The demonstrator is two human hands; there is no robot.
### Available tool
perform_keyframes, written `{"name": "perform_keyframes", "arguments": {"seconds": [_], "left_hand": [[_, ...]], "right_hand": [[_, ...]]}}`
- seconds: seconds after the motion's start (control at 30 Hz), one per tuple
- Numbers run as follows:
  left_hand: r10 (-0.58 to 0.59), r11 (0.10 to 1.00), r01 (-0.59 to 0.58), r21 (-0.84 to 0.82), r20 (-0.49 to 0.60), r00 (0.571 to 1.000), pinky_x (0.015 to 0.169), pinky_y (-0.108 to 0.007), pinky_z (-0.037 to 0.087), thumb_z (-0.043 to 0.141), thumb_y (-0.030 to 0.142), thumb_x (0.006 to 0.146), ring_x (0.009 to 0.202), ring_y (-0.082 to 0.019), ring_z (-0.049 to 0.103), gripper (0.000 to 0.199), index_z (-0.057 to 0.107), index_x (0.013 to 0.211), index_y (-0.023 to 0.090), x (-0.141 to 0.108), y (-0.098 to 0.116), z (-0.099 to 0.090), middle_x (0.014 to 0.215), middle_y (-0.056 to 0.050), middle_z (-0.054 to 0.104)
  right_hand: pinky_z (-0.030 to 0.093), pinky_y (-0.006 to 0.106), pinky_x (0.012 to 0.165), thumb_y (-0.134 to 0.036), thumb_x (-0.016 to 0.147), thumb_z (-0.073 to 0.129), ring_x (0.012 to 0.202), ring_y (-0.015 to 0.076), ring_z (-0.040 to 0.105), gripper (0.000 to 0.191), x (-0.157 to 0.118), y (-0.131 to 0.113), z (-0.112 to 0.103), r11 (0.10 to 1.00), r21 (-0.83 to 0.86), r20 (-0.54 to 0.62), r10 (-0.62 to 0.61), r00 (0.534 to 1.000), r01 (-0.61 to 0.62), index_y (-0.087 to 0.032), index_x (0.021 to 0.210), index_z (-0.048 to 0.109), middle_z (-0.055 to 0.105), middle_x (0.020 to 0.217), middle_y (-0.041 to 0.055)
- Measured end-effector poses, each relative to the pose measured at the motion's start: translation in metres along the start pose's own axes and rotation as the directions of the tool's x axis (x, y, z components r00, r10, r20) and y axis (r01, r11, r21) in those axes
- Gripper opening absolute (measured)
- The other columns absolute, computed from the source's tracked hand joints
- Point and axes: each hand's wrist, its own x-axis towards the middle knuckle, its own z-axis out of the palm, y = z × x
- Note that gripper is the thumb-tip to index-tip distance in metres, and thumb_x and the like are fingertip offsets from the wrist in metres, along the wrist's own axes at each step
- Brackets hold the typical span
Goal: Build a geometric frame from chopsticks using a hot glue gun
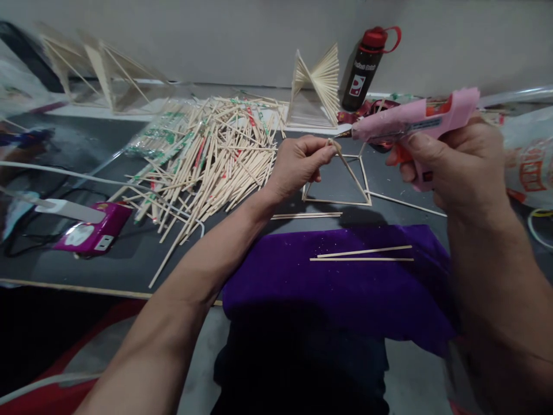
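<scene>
A: Hands?

B: Left hand pinches the frame by its top corner, likely to steady the joint. Right hand has its fingers round the glue gun, nozzle just beside that pinch.

A: Frame where?

B: On the table, beyond the purple cloth. Two sticks on the cloth, probably for easy reach.

A: Containers?

B: Clear packet, left: more sticks inside. Bottle: lid on, contents hidden. Bag, far right: can't tell.

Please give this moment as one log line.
left hand: pinches top of stick frame; right hand: holds pink glue gun, nozzle near frame; on purple cloth: two sticks
</scene>
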Motion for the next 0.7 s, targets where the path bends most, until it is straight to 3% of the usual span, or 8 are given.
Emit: {"name": "perform_keyframes", "arguments": {"seconds": [0.43,0.7], "left_hand": [[-0.049,0.99,0.047,-0.13,-0.007,0.999,0.044,-0.014,0.044,0.077,0.024,0.104,0.046,-0.003,0.056,0.02,0.085,0.087,0.018,0.0026,0.0049,0.004,0.08,0.002,0.075],[-0.045,0.991,0.043,-0.123,-0.008,0.999,0.044,-0.014,0.046,0.077,0.023,0.104,0.045,-0.003,0.055,0.021,0.084,0.085,0.018,0.0021,0.0066,0.0029,0.075,0.003,0.072]], "right_hand": [[0.032,0.021,0.033,-0.038,0.083,0.098,0.044,0.0084,0.054,0.023,0.0001,0.0,0.0031,1.0,0.009,0.009,-0.028,1.0,0.028,-0.02,0.089,0.085,0.076,0.071,0.0001],[0.034,0.02,0.034,-0.037,0.085,0.098,0.043,0.0081,0.055,0.026,-0.0025,-0.0017,0.0039,1.0,0.012,-0.014,-0.019,1.0,0.02,-0.016,0.085,0.082,0.074,0.07,0.0033]]}}
